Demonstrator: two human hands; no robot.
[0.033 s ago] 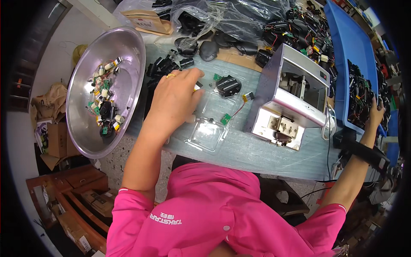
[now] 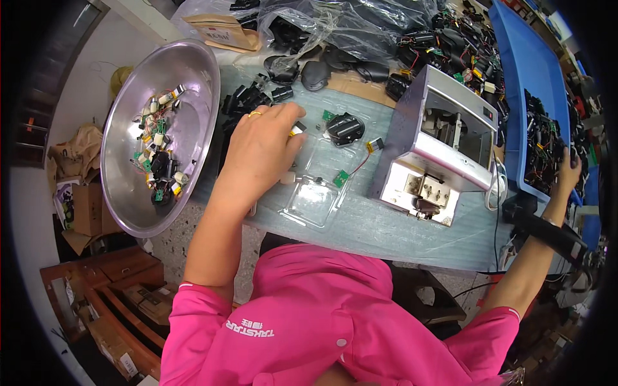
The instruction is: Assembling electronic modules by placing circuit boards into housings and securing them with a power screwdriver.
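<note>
My left hand [image 2: 261, 148] is over the left part of the table, its fingers curled and closed on a small battery [image 2: 297, 130] with a silver and yellow end. The palm side is hidden. Beside it lies a clear plastic tray [image 2: 309, 206]. A round black housing [image 2: 346, 129] sits on the tray's far part, near a small green circuit board [image 2: 328, 116]. Another green board [image 2: 340, 178] is wired to a yellow-banded battery [image 2: 374, 145]. Far to the right, my right hand [image 2: 568, 175] reaches to dark wired parts at the blue bin [image 2: 524, 58]; its grip is unclear.
A metal basin [image 2: 209, 128] with several batteries and boards stands at the left. A grey machine [image 2: 402, 138] is right of the tray, a white cable [image 2: 494, 193] beside it. Black housings [image 2: 315, 75], plastic film [image 2: 335, 26] and wired parts [image 2: 444, 48] crowd the far side.
</note>
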